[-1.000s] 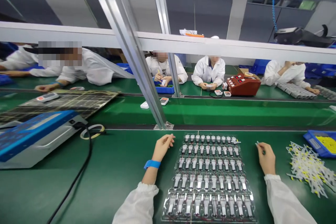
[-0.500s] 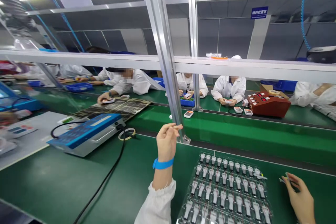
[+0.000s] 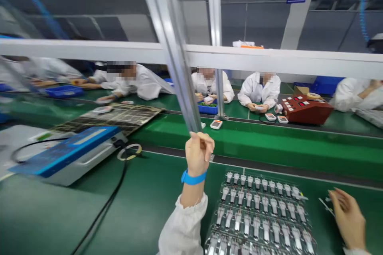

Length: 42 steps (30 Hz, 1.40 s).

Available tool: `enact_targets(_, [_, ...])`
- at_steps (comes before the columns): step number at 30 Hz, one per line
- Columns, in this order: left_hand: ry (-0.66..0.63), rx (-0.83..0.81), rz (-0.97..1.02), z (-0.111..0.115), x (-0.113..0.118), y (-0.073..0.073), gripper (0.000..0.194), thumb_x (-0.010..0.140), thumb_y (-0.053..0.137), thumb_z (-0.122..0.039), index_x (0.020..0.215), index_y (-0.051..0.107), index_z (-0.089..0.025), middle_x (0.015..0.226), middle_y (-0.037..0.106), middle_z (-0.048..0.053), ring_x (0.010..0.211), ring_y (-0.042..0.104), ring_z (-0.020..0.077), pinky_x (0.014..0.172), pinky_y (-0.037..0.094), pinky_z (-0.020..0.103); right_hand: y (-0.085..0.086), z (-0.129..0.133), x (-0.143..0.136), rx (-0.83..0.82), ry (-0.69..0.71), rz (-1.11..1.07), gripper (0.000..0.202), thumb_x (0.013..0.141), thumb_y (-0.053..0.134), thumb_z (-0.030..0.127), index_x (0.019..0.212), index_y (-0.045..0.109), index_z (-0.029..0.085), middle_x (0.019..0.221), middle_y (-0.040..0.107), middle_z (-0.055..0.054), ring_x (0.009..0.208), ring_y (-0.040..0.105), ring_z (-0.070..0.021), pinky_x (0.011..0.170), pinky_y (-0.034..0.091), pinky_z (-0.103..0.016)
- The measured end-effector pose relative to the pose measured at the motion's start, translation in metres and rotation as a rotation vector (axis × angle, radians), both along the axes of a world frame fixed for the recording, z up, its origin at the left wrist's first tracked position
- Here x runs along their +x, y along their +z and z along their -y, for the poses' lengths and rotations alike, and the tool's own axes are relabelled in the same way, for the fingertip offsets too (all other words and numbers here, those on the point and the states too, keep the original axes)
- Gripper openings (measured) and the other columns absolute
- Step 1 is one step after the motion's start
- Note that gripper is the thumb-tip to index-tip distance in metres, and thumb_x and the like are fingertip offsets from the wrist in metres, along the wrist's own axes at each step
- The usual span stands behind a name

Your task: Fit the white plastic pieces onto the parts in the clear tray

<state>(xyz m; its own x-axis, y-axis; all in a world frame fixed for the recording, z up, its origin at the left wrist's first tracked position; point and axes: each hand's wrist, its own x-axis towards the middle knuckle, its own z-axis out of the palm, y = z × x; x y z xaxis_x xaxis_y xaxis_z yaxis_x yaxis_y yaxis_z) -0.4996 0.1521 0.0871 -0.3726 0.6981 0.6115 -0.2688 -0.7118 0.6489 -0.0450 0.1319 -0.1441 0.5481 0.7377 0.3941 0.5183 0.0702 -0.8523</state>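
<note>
My left hand, with a blue wrist strap, is raised in front of the metal post. Its fingers are curled together, and whatever they may hold is too small to make out. At the right, my right hand has its thumb and fingers pinched on a thin white strip over the green table. Between the hands lies a clear tray with rows of several small white parts.
A blue and grey device with a black cable stands left, beside a tape roll. The metal post rises mid-view. Beyond the green belt, with a small white device, people in white work near a red box.
The view has shifted, with the background lower edge now higher and the blue and grey device further left. My left hand has turned, its fingers curling more. The thin strip at my right hand shows more clearly.
</note>
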Motion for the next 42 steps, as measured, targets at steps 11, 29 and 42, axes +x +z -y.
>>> enact_targets(11, [-0.646,-0.172,-1.578,-0.025,0.139,-0.100,0.042,0.082,0.066,-0.032,0.122,0.059,-0.020,0.123,0.062,0.011,0.115,0.055,0.0307,0.095,0.045,0.042,0.026,0.014,-0.023,-0.029,0.288,0.705,0.026,0.092,0.051,0.036,0.110,0.064,0.023,0.129,0.056,-0.011,0.121,0.046,-0.0304,0.100,0.036,-0.050])
enact_targets(29, [-0.267,-0.267,-1.566,-0.019,0.220,-0.163,0.027,0.086,0.062,-0.034,0.107,0.062,-0.018,0.106,0.054,0.008,0.104,0.047,0.0256,0.091,0.041,0.038,0.028,-0.002,-0.037,-0.059,0.587,-0.150,0.022,0.090,0.055,0.041,0.092,0.062,0.021,0.093,0.067,-0.007,0.090,0.063,-0.0203,0.083,0.049,-0.035])
enact_targets(42, [-0.134,-0.254,-1.575,-0.015,0.236,-0.171,0.028,0.080,0.070,-0.036,0.096,0.056,-0.018,0.106,0.051,0.007,0.103,0.045,0.0261,0.082,0.040,0.038,0.021,-0.006,-0.031,-0.012,0.550,-0.315,0.029,0.092,0.049,0.041,0.098,0.069,0.022,0.083,0.063,-0.004,0.075,0.058,-0.0157,0.075,0.048,-0.031])
